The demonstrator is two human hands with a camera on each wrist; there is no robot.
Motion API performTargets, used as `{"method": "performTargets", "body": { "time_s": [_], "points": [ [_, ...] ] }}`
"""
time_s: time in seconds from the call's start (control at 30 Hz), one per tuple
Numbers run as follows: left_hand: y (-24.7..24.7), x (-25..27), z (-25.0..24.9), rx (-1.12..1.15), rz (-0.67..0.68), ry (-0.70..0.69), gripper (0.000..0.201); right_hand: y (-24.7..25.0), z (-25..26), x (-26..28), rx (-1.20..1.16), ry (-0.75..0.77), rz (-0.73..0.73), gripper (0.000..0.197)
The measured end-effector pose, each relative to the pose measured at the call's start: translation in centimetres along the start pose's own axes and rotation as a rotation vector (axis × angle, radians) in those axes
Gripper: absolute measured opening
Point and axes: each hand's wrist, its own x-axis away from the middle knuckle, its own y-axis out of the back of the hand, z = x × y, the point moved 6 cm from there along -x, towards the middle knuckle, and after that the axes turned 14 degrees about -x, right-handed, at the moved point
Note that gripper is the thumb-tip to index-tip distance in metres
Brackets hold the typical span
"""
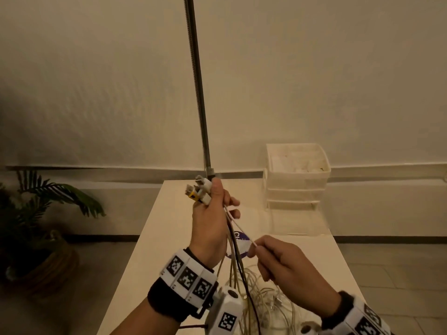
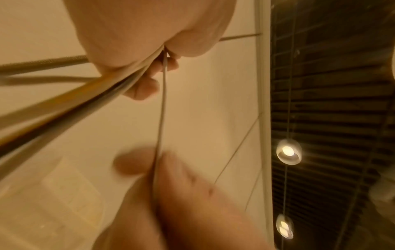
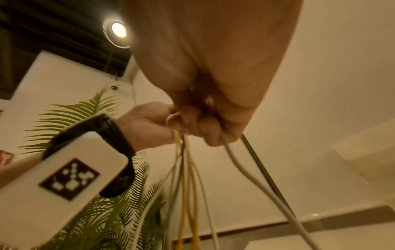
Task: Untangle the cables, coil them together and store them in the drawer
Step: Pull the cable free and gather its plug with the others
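My left hand (image 1: 212,213) is raised above the table and grips a bundle of cables (image 1: 235,264) just below their plugs (image 1: 199,189), which stick up out of the fist. White, yellow and one dark cable hang from it into a loose tangle (image 1: 263,301) on the table. My right hand (image 1: 271,255) pinches a single white cable (image 1: 238,226) between thumb and forefinger, drawn taut from the left fist. The left wrist view shows that white cable (image 2: 162,101) running straight between both hands. The white drawer unit (image 1: 296,175) stands at the table's far right.
A metal pole (image 1: 198,93) rises from the far edge of the white table (image 1: 150,238). A purple-and-white round label (image 1: 242,243) lies on the table under the cables. A potted palm (image 1: 43,213) stands on the floor to the left.
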Motion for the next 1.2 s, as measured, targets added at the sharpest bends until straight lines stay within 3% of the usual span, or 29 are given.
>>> {"method": "performTargets", "body": {
  "time_s": [0.1, 0.23, 0.37, 0.43, 0.53, 0.63, 0.8, 0.87, 1.07, 1.2],
  "points": [
    [1.3, -0.5, -1.3, 0.085, 0.053, 0.003, 0.048, 1.9, -1.9, 0.1, -0.031, -0.059, 0.065, 0.021],
    [3.9, -1.1, -4.9, -0.049, 0.106, -0.126, 0.046, 5.2, -4.5, -0.5, 0.056, -0.125, 0.102, 0.024],
    [6.7, -1.2, -8.1, -0.25, 0.155, -0.298, 0.041, 8.6, -5.7, -1.1, 0.071, -0.146, -0.027, 0.029],
    [5.3, -0.3, -7.8, -0.506, 0.268, -0.313, 0.026, 8.9, -4.5, -1.9, -0.053, -0.119, -0.101, 0.03],
    [0.9, 1.3, -4.4, -0.929, 0.42, -0.414, 0.013, 6.3, -1.3, -3.8, -0.096, -0.064, -0.02, 0.027],
    [-1.8, 1.8, -1.3, -0.934, 0.488, -0.378, 0.009, 4.0, 1.6, -5.5, -0.078, 0.009, 0.066, 0.022],
    [-1.2, 0.8, -1.3, -0.957, 0.307, -0.406, 0.019, 5.0, 3.2, -5.5, -0.099, 0.011, 0.048, 0.031],
    [0.2, -0.5, -1.7, -0.896, 0.206, -0.34, 0.024, 5.5, 2.7, -5.0, -0.092, -0.01, 0.053, 0.028],
    [7.0, -3.6, -5.6, -0.508, -0.275, -0.252, 0.016, 6.6, -2.0, -3.1, -0.125, -0.122, 0.004, 0.027],
    [10.2, -3.9, -6.3, -0.538, -0.492, -0.217, 0.02, 6.8, -3.8, -3.0, -0.07, -0.177, -0.055, 0.028]
  ]
}}
